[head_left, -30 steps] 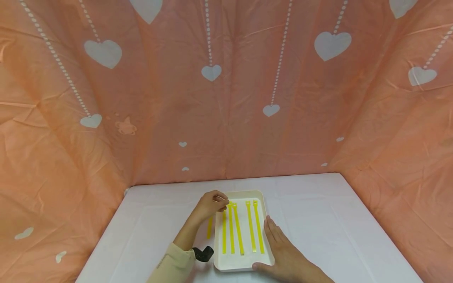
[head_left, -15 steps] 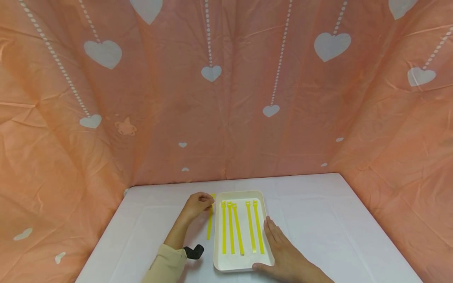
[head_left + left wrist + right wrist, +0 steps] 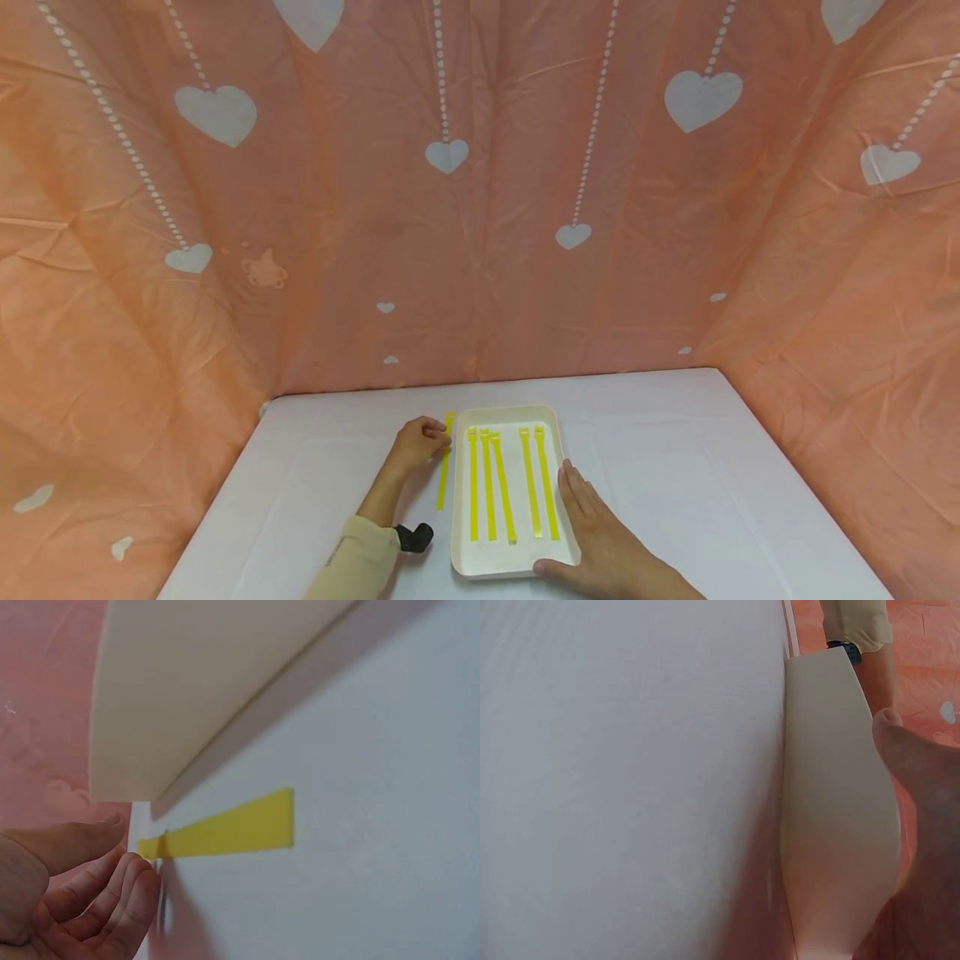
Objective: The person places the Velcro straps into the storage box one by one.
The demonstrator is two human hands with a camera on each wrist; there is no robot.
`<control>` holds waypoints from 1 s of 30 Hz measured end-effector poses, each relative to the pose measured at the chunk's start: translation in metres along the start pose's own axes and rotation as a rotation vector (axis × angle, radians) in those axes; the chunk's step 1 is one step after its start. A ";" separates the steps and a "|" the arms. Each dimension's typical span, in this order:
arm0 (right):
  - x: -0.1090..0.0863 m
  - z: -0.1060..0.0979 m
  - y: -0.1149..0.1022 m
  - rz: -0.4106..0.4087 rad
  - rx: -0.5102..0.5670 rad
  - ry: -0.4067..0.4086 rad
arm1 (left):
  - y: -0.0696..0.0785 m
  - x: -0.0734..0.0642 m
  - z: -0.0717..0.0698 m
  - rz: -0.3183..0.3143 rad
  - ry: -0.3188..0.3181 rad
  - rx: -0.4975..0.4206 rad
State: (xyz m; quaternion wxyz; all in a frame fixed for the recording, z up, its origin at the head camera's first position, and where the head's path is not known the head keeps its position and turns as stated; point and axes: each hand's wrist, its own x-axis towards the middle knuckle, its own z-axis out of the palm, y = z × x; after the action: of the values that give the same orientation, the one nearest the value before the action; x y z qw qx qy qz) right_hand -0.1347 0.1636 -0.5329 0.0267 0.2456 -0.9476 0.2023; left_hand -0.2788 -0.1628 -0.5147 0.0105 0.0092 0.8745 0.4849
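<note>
A yellow cable tie (image 3: 442, 483), flat with a slotted head, lies on the table just left of the white tray (image 3: 517, 562). Beside its upper part is my left hand (image 3: 418, 442). In the left wrist view the thumb and loosely bent fingers of that hand (image 3: 82, 892) stand apart close to the tie (image 3: 232, 829); whether they touch it I cannot tell. My right hand (image 3: 607, 542) rests along the tray's right side, fingers straight, thumb at the near corner. Several more yellow cable ties (image 3: 506, 492) lie lengthwise inside the tray, heads at the far end.
White cloth covers the table (image 3: 660, 450). A pink-orange curtain (image 3: 517, 317) printed with hearts encloses the back and both sides. A black device (image 3: 414, 537) sits at my left wrist, by a beige sleeve (image 3: 360, 554).
My left hand has withdrawn from above the tray's far left part to the tie on the table, uncovering the heads of the left ties inside. My right hand stays at the tray.
</note>
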 end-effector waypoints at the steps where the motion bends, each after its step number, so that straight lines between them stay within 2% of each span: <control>1: 0.000 0.000 0.000 0.002 0.010 -0.005 | -0.001 0.000 0.000 -0.003 0.001 0.007; 5: 0.000 0.001 0.001 0.006 0.031 -0.014 | -0.005 0.000 0.002 -0.011 0.015 0.046; 15: 0.000 0.002 0.002 0.028 0.034 -0.017 | -0.009 -0.002 0.006 -0.037 0.022 0.031; 20: 0.001 0.001 0.001 0.012 0.031 -0.029 | -0.011 -0.005 0.007 -0.027 0.026 0.057; 30: 0.001 -0.001 0.000 0.019 0.041 -0.041 | -0.014 -0.006 0.003 -0.036 0.052 0.112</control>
State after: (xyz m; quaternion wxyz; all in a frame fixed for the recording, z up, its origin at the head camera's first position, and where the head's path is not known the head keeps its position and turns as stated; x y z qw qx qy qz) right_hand -0.1356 0.1636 -0.5317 0.0002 0.2412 -0.9460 0.2166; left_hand -0.2725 -0.1683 -0.5282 -0.0041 -0.0186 0.9003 0.4348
